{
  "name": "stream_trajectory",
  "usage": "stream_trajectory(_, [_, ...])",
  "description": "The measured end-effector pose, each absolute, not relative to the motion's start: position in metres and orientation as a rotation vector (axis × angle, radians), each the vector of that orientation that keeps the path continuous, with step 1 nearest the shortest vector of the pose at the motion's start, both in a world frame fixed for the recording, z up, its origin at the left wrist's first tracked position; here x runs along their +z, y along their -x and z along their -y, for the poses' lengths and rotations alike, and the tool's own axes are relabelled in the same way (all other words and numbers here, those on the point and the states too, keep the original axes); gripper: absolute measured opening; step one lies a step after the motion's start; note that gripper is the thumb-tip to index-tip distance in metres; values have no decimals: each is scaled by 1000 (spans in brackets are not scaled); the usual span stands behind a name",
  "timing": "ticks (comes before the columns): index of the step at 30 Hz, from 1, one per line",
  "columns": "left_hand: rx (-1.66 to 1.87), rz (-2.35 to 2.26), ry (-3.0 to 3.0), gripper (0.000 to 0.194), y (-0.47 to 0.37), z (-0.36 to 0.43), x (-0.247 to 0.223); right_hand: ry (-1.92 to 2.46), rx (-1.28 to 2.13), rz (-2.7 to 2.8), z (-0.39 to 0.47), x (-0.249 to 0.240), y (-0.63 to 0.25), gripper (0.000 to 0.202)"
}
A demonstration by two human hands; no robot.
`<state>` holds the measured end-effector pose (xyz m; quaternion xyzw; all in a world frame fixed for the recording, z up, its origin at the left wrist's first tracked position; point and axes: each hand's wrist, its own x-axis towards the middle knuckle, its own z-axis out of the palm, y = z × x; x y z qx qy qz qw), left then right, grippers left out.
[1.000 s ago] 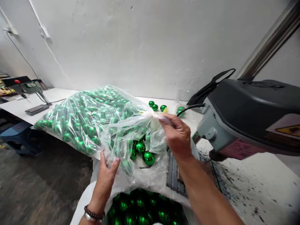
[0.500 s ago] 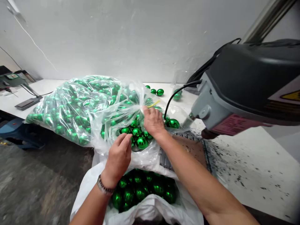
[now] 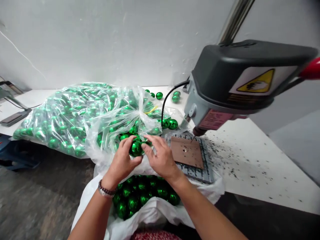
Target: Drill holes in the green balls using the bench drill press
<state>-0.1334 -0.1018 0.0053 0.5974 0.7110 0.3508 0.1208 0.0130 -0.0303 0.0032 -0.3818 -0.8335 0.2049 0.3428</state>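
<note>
Shiny green balls fill a large clear plastic bag [image 3: 65,116], gathered at its neck with a yellow tie [image 3: 151,110]. Below the neck, a loose green ball [image 3: 136,148] sits between my two hands. My left hand [image 3: 125,158] is at its left side, thumb and fingers spread apart. On its right, my right hand [image 3: 160,155] has its fingers apart as well, with the fingertips close to the balls. More green balls [image 3: 145,193] lie in a white sack [image 3: 85,200] beneath my wrists.
A drill press head [image 3: 232,80] hangs over a metal base with a brown board [image 3: 187,151] on it. Dark shavings are scattered over the white table [image 3: 275,176]. Several loose balls [image 3: 159,95] lie behind. Part of another machine [image 3: 15,116] stands at the left.
My right hand has come away from the bag's neck, down beside the balls. My left hand has opened from a closer grasp. The view has turned right, showing more of the drill and board.
</note>
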Motion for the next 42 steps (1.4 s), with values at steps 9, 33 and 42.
stream_trajectory(9, [944,-1221,-1161,78,76,137,6,1185,1366,1848,82,-17,-99,79])
stream_trajectory(33, [931,-1612,-1249,52,14,10,-12,1357,1155,1331,54,-40,-204,50])
stream_trajectory(42, [765,-1769,-1603,45,2,8,-3,1357,1150,1320,54,-48,-209,49])
